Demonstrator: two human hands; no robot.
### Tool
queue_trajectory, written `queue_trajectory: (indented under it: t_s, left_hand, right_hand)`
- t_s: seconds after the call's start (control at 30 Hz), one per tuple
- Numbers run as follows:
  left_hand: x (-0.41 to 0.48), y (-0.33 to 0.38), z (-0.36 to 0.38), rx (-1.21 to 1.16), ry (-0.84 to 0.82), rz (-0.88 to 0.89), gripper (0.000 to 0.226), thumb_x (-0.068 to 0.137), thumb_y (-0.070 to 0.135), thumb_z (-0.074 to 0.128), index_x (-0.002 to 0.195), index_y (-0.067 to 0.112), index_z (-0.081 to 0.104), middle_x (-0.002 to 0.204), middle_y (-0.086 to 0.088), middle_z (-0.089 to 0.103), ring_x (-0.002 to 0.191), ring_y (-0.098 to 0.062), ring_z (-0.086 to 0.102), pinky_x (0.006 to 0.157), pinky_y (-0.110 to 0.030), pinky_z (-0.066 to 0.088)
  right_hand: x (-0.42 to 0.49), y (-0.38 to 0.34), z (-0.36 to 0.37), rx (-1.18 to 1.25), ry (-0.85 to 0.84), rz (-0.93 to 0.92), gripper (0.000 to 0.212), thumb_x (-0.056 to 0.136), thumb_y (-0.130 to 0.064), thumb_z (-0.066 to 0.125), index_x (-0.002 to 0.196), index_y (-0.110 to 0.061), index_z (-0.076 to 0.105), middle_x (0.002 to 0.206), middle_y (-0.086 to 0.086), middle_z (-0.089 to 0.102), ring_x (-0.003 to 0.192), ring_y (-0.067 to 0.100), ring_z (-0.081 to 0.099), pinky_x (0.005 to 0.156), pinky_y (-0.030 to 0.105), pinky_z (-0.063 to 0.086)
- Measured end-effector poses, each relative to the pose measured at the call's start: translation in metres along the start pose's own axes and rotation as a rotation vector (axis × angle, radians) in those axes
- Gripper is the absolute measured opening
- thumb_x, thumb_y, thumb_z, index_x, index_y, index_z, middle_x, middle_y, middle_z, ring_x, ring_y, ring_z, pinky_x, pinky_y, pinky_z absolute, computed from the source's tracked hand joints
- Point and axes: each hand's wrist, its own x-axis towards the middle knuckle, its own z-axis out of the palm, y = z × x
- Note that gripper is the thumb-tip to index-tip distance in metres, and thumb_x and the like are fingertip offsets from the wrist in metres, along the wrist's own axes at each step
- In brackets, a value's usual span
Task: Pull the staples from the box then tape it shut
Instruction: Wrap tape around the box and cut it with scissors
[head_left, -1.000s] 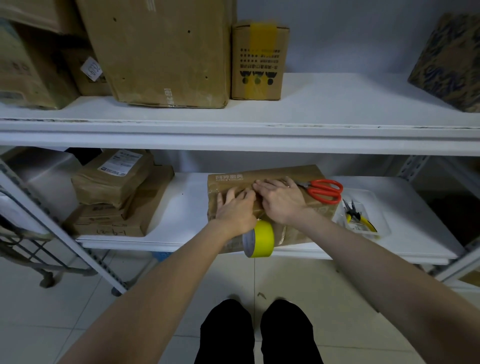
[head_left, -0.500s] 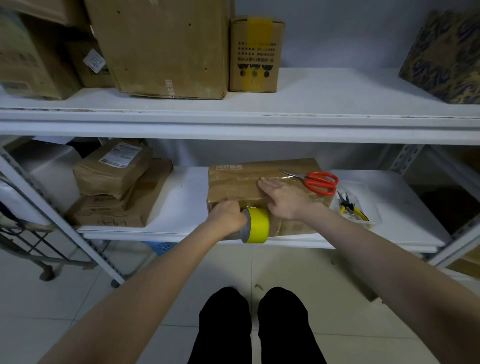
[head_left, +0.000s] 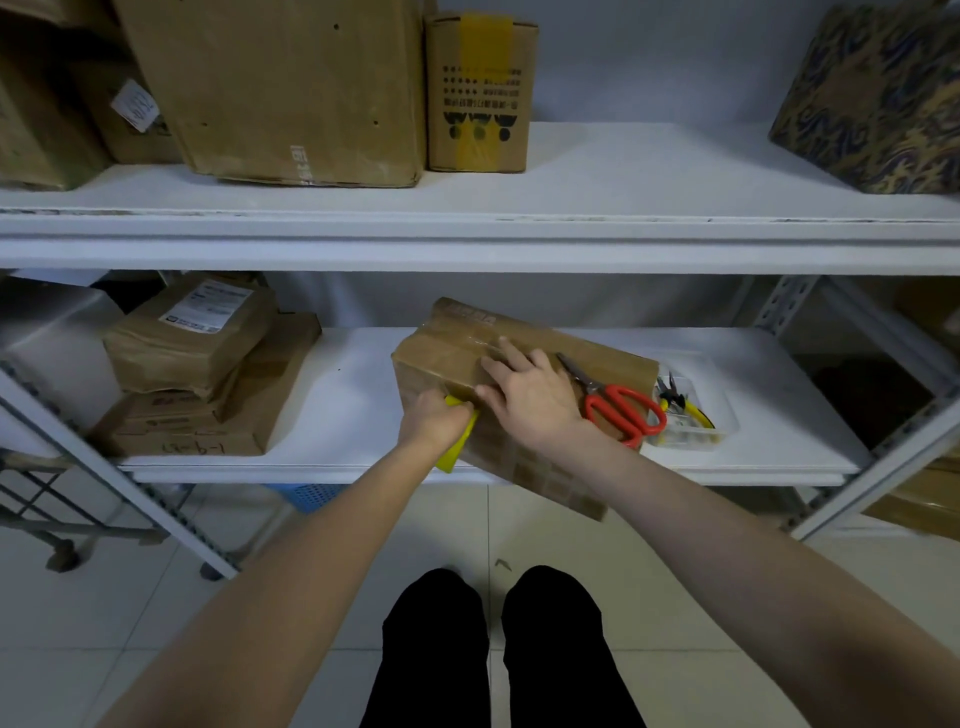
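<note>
Lower shelf (head_left: 353, 405), seen from above. The box (head_left: 452, 356) lies askew on it, its near corner overhanging the front edge. My right grip (head_left: 530, 395) lies flat on the box top, fingers straight and spread toward 11 o'clock, holding nothing. My left grip (head_left: 434, 423), at 8 o'clock of the right, is curled round the yellow tape roll (head_left: 460, 444), which touches the box's near-left edge. Scissors (head_left: 618, 408) rest on the box top just beside my right grip at 3 o'clock. Pliers (head_left: 680, 402) lie beyond them in a clear tray (head_left: 724, 415).
</note>
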Motion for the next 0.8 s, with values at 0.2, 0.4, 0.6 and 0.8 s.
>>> queue_trajectory:
  t_s: [0.2,0.4,0.6,0.8]
  left_hand:
    - [0.01,-0.007,0.001,-0.172,-0.042,-0.085,0.051,0.075,0.044,0.065,0.12,0.021,0.059,0.119,-0.003,0.061,0.114,-0.03,0.056,0.099,-0.036,0.044]
    - [0.011,-0.019,0.007,-0.33,-0.104,-0.171,0.036,0.091,0.023,0.06,0.123,0.007,0.056,0.125,-0.013,0.059,0.117,-0.029,0.056,0.103,-0.041,0.044]
    - [0.008,-0.025,0.005,-0.265,-0.181,-0.132,0.046,0.09,0.025,0.062,0.131,0.007,0.051,0.131,-0.013,0.055,0.117,-0.03,0.055,0.104,-0.04,0.043]
    - [0.01,-0.011,0.001,-0.029,-0.036,-0.038,0.025,0.086,0.014,0.057,0.11,0.006,0.062,0.12,-0.021,0.061,0.114,-0.035,0.055,0.098,-0.04,0.046]
  right_hand:
    - [0.012,-0.008,0.006,-0.15,-0.043,0.031,0.045,0.1,-0.046,0.034,0.137,-0.022,0.043,0.143,0.002,0.045,0.127,0.028,0.038,0.088,0.041,0.039]
    - [0.014,-0.01,0.008,-0.163,-0.076,0.054,0.044,0.101,-0.042,0.031,0.139,-0.021,0.039,0.143,0.004,0.044,0.128,0.03,0.035,0.09,0.042,0.037]
    - [0.01,-0.011,-0.021,-0.09,-0.162,-0.004,0.041,0.1,-0.04,0.037,0.135,-0.02,0.047,0.143,0.004,0.044,0.129,0.029,0.036,0.098,0.045,0.036]
    - [-0.021,0.022,-0.065,-0.095,0.164,0.257,0.03,0.094,-0.024,0.049,0.118,-0.007,0.056,0.121,0.012,0.054,0.115,0.03,0.049,0.078,0.037,0.047]
